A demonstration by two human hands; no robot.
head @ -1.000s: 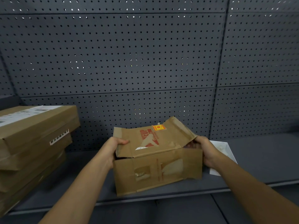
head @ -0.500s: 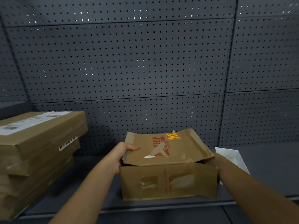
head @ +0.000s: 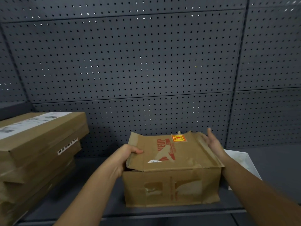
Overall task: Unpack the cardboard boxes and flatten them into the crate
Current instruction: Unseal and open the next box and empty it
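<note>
The cardboard box [head: 172, 181] sits on the shelf [head: 276, 160] straight ahead, between both hands, long axis left to right, its top flap [head: 169, 152] tilted up toward the far side. Left hand [head: 125, 156] grips the flap's left corner — nearer. Right hand [head: 213, 142] is open, fingers straight, at the right edge.
</note>
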